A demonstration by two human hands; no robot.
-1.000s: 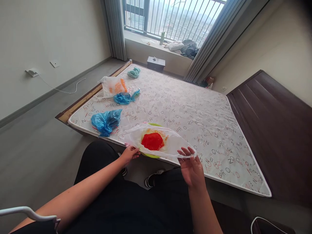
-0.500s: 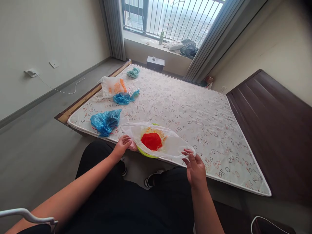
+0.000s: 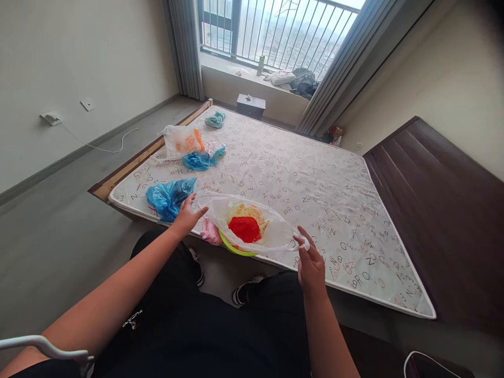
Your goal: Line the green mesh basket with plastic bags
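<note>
A white plastic bag (image 3: 277, 231) is stretched wide over a lime-green bowl (image 3: 240, 253) at the mattress's near edge. Bright red stuff (image 3: 244, 229), whose kind I cannot make out, sits in the bag. My right hand (image 3: 312, 262) grips the bag's right end between thumb and fingers. At the bag's left end, my left hand (image 3: 186, 216) has its thumb and fingers apart, holding nothing. A pink cloth (image 3: 211, 232) lies between the left hand and the bowl. Just beyond my left hand is a crumpled blue plastic bag (image 3: 167, 198).
On the letter-printed mattress (image 3: 283, 173) lie a second blue bag (image 3: 199, 160), a white bag with orange print (image 3: 183, 140) and a coiled teal bundle (image 3: 216, 119). A dark headboard (image 3: 441, 210) rises at right. A small nightstand (image 3: 251, 103) stands beyond the bed.
My left hand has moved left and slightly up, its fingers spreading away from the bag. The pink cloth shows more. My right hand has shifted slightly left, still on the bag.
</note>
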